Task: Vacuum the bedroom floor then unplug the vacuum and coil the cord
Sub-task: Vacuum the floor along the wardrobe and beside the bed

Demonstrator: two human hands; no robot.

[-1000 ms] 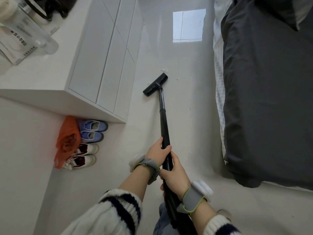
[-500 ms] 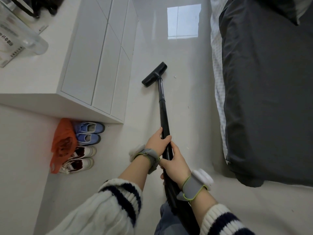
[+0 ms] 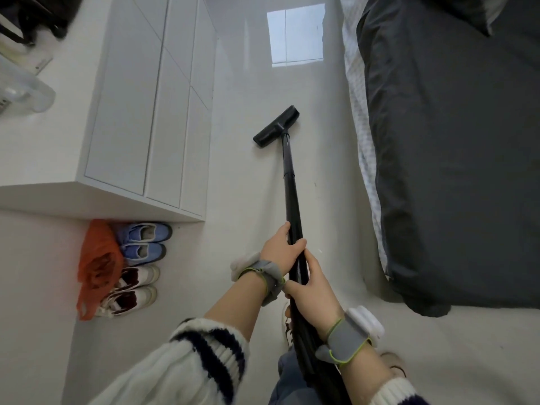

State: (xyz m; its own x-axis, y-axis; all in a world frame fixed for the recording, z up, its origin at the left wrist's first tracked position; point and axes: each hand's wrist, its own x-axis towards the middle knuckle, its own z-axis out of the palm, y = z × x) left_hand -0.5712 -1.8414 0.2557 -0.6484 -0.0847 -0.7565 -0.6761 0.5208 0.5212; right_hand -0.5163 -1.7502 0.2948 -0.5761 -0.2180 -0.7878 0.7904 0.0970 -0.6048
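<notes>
Wrapping both hands round the black vacuum wand (image 3: 290,185), the person is holding it out ahead over the pale glossy floor (image 3: 248,185). Nearest the camera, the right hand (image 3: 314,290) is curling its fingers round the lower part of the wand, and a grey strap (image 3: 347,340) with a white unit is sitting on that wrist. Just beyond it, the left hand (image 3: 282,249) is gripping the wand higher up and wearing a like strap (image 3: 264,274). White knitted sleeves (image 3: 204,355) with dark stripes are covering part of both forearms. To the left, by the wall, two pairs of shoes are lying side by side, a white pair (image 3: 133,290) nearer and a blue pair (image 3: 144,242) farther, with an orange bag (image 3: 98,264) touching them on their left. Further along, the wand is running forward to the floor head (image 3: 277,126), which is resting on the floor, turned at an angle, between a white cabinet (image 3: 152,97) on the left and the bed on the right. A dark grey duvet (image 3: 453,141) is hanging over the bed's edge, with a patterned sheet (image 3: 361,127) showing beside it. Farthest off, a bright window reflection (image 3: 296,39) is lying on the floor.
</notes>
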